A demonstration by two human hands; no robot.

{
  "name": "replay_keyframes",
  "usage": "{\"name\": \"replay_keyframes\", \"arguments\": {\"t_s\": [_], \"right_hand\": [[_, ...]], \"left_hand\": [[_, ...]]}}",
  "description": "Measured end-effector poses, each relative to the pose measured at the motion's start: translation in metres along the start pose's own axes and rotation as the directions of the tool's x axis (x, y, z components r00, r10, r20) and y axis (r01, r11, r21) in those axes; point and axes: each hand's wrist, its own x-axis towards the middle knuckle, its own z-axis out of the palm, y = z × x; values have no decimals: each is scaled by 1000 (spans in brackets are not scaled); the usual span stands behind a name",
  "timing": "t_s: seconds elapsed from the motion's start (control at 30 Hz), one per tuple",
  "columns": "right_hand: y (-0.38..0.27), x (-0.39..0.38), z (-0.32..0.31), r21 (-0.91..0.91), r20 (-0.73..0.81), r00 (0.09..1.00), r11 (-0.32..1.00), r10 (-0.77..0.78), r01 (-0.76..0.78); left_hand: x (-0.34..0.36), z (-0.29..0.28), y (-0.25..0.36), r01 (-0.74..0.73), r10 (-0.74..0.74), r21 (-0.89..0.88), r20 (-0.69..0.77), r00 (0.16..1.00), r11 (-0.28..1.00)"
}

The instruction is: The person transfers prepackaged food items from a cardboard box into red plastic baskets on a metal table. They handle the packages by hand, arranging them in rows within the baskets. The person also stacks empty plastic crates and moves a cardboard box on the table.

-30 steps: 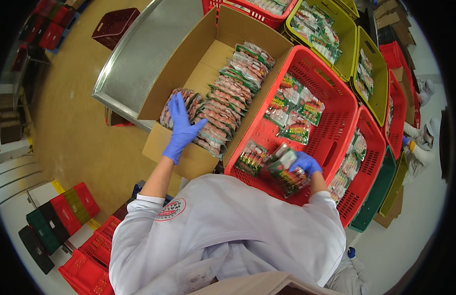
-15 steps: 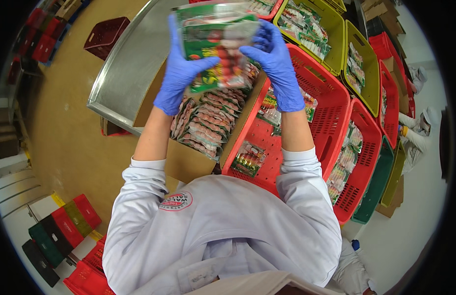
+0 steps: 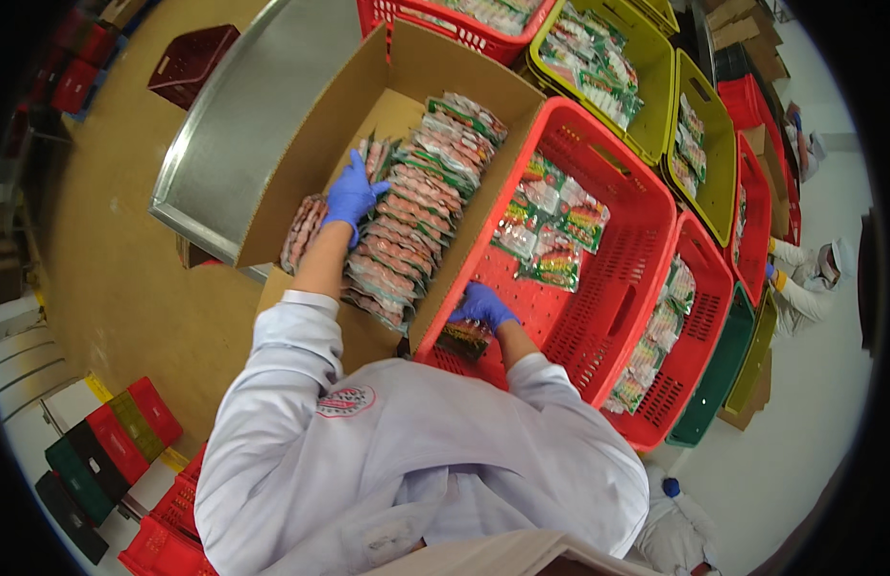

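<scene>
My left hand (image 3: 352, 197), in a blue glove, is inside a cardboard box (image 3: 315, 125), its fingers stretched and thumb apart. It lies against the shorter left row of sausage packs (image 3: 305, 230), more of which show past its fingertips. Beside it a long row of flat clear-and-green sausage packs (image 3: 407, 221) stands on edge. Low in the red crate (image 3: 647, 254) to the right, my gloved right hand (image 3: 483, 306) has its fingers curled over a single sausage pack (image 3: 464, 338); its fingertips are partly hidden. Several other packs (image 3: 553, 226) lie flat farther up in that crate.
The box rests on a metal table (image 3: 229, 115). More crates with packs stand around: a red crate (image 3: 690, 317), a yellow crate (image 3: 647, 125) and a red crate at the top (image 3: 455, 38). Co-workers in white (image 3: 810, 298) are at the far right.
Both hands held sausage packs up above the box; those are no longer raised. My left hand has come down into the box, and my right hand has dropped into the red crate onto a pack.
</scene>
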Motion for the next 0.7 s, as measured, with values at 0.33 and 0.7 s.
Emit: {"name": "replay_keyframes", "arguments": {"t_s": [0.33, 0.7], "right_hand": [[-64, -41, -77, -107, 39, 983, 979, 178, -173], [-4, -15, -253, -282, -52, 940, 898, 336, -337]], "left_hand": [[-6, 12, -3, -42, 52, 204, -46, 998, 978], [-11, 14, -3, -20, 21, 300, 0, 1000, 954]]}}
